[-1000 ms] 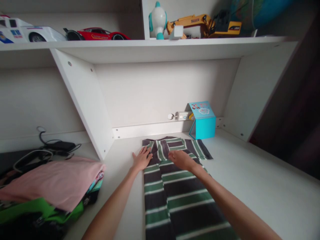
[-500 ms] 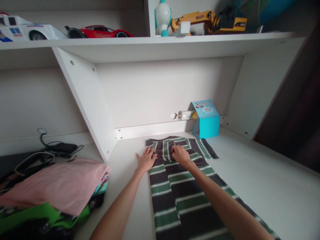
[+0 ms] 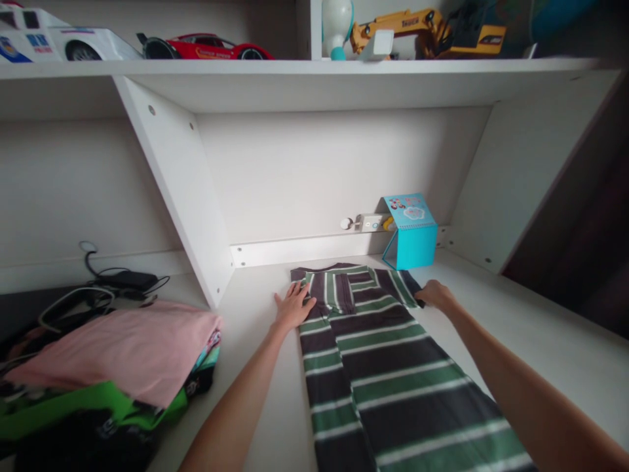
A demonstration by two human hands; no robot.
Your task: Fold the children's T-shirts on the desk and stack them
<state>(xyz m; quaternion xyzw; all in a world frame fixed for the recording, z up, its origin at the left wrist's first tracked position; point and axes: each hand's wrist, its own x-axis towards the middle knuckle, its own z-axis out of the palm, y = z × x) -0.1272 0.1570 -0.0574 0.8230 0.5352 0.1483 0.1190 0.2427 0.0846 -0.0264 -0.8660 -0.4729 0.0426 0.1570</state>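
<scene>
A striped shirt (image 3: 393, 354) in dark brown, green and white lies spread on the white desk (image 3: 260, 419), its left side folded inward with one sleeve laid across the upper part. My left hand (image 3: 293, 307) rests on the folded edge near the top, fingers spread flat on the cloth. At the far right, my right hand (image 3: 436, 294) pinches the end of the other sleeve (image 3: 400, 285), which still points outward. The shirt's lower end runs out of view at the bottom.
A blue desk calendar (image 3: 417, 246) stands behind the sleeve, beside a power strip (image 3: 372, 223). On the left lie a pile of folded clothes with a pink one (image 3: 128, 347) on top and a black adapter (image 3: 132, 280). Toy cars (image 3: 211, 47) and a toy excavator (image 3: 422, 33) sit on the shelf above.
My right hand has moved right, from the folded sleeve in the shirt's upper middle to the outer sleeve's end, and grips it. My left hand stays on the folded edge. The view has shifted slightly.
</scene>
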